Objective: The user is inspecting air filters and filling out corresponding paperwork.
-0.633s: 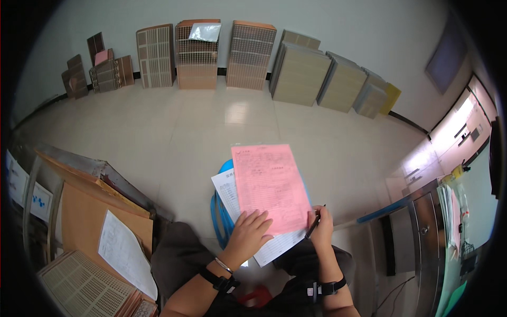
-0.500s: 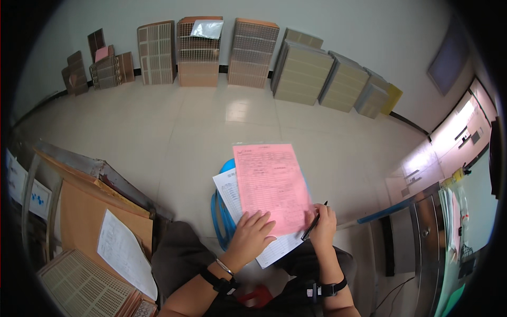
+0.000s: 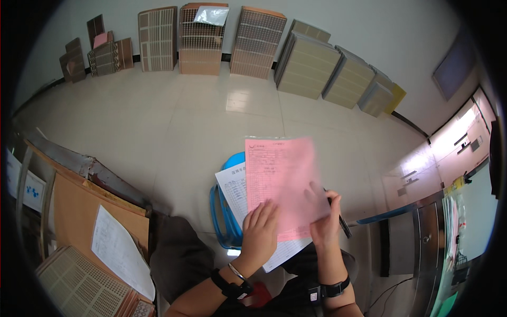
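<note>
A pink printed form (image 3: 269,179) in a clear sleeve lies over a white printed sheet (image 3: 231,185), whose left side and lower corner stick out. Both papers rest above a blue plastic stool (image 3: 223,224) in front of my knees. My left hand (image 3: 259,232) lies on the pink form's lower left part, fingers extended. At the lower right edge of the form, my right hand (image 3: 327,224) holds a black pen (image 3: 344,227), which slants down and outward. Some of its fingers are blurred and partly hidden at the form's edge, where the paper is lifted a little.
On my left, a white written sheet (image 3: 119,248) lies on brown cardboard (image 3: 74,211) beside perforated boards (image 3: 84,282). A metal drawer cabinet (image 3: 428,240) stands at right with papers on top. Stacked panels (image 3: 306,63) lean on the far wall across the tiled floor.
The pink form has shifted right, and its right side is now blurred. My right hand has moved slightly right and turned, its pen swinging outward. My left hand has moved right too.
</note>
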